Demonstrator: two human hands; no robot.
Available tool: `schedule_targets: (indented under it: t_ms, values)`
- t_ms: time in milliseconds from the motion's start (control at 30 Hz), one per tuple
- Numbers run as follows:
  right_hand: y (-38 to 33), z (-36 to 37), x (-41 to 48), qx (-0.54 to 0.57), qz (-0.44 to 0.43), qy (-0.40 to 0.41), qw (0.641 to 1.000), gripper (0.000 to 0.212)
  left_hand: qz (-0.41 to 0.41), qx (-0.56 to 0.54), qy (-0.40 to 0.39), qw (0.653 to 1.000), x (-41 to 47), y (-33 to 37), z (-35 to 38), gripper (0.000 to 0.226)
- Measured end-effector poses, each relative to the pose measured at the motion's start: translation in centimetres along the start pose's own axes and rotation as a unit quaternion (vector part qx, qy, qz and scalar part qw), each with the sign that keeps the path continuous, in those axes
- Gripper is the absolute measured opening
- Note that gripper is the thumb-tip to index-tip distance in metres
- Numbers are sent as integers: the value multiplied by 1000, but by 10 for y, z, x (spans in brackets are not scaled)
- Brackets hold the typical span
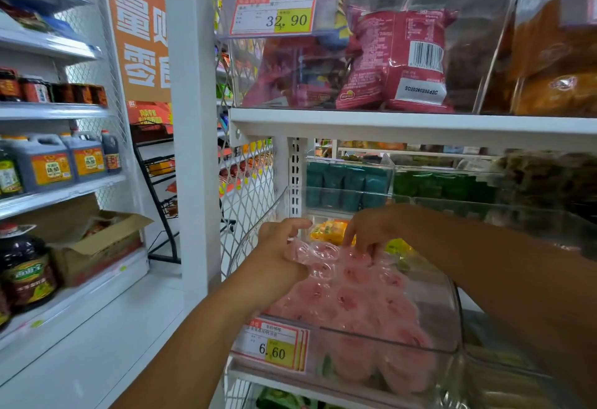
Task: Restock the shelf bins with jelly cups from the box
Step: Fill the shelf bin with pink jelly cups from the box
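Shop aisle, white shelving. Both hands are inside a clear shelf bin (pixel 454 318) on the lower shelf, just behind a price tag (pixel 274 347) that reads 6.60.

Bin is heaped with pink jelly cups (pixel 352 298), piled from the front wall back to the hands. Yellow packets (pixel 329 230) lie just behind the pile.

Left hand (pixel 284 248): at the far left end of the heap, fingers curled, palm against the pink cups. It holds the end of the cluster, which sits directly under and right of the palm.

Right hand (pixel 368 231): comes in from the right, above the bin's back. Fingers point down and spread loosely, tips resting on the topmost cups. Nothing is seen pinched between them. The cups lie below the fingertips and run forward from there.

Shelf above: a clear bin of red snack bags (pixel 400 59), tag 32.90 (pixel 273 14). Behind the hands, teal packets (pixel 345 185) and green packets (pixel 436 185).

Across the aisle to the left: an open cardboard box (pixel 97 240) on a low shelf, well apart from both hands, contents unclear. Dark jugs (pixel 51 163) stand on the shelf above it.
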State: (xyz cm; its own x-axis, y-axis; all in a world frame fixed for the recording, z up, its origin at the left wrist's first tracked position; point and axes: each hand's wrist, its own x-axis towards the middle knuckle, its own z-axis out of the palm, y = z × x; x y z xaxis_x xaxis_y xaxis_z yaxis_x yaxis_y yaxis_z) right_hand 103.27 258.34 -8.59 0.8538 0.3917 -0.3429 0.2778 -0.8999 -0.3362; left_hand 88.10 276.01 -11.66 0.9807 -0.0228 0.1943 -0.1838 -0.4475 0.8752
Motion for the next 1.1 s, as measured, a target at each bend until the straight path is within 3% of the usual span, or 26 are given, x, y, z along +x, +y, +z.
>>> schedule_targets:
  t_ms: [133, 200, 267, 333, 400, 500, 567, 633, 700, 800, 867, 1100]
  values:
    - [-5, 1, -5, -67, -9, 9, 998, 41, 23, 8, 26, 999, -1, -1, 0, 60]
    - [-12, -2, -10, -135, -69, 78, 985, 37, 28, 8, 30, 999, -1, -2, 0, 60]
    - [-20, -5, -22, -21, -133, 96, 986, 33, 34, -2, 28, 999, 0, -3, 0, 65]
    - [-30, -4, -36, 164, -170, -34, 971, 31, 38, -19, 15, 999, 2, -5, 0, 75]
    - [-37, 5, -45, 211, -205, -120, 948, 30, 38, -24, -5, 999, 4, -6, 0, 86]
    - [-42, 12, -50, 213, -214, -50, 952, 22, 41, -15, -16, 999, 6, -9, 0, 99]
    - [-37, -2, -51, 129, -206, 35, 969, 15, 44, -1, -16, 999, 7, -9, 2, 100]
    - [-20, -27, -44, -36, -161, 122, 979, 9, 49, 62, -21, 997, 6, -8, 5, 86]
    - [1, -43, -33, -155, -82, 139, 975, 11, 61, 155, -28, 986, 5, -7, 7, 66]
    - [15, -40, -24, -287, -6, 111, 952, 21, 73, 213, -31, 974, 3, -5, 9, 58]
    - [15, -30, -22, -330, -1, 90, 940, 24, 82, 224, -32, 971, 1, -2, 10, 57]
    - [15, -17, -16, -311, 31, 65, 948, 29, 77, 237, -41, 968, 1, -6, 12, 59]
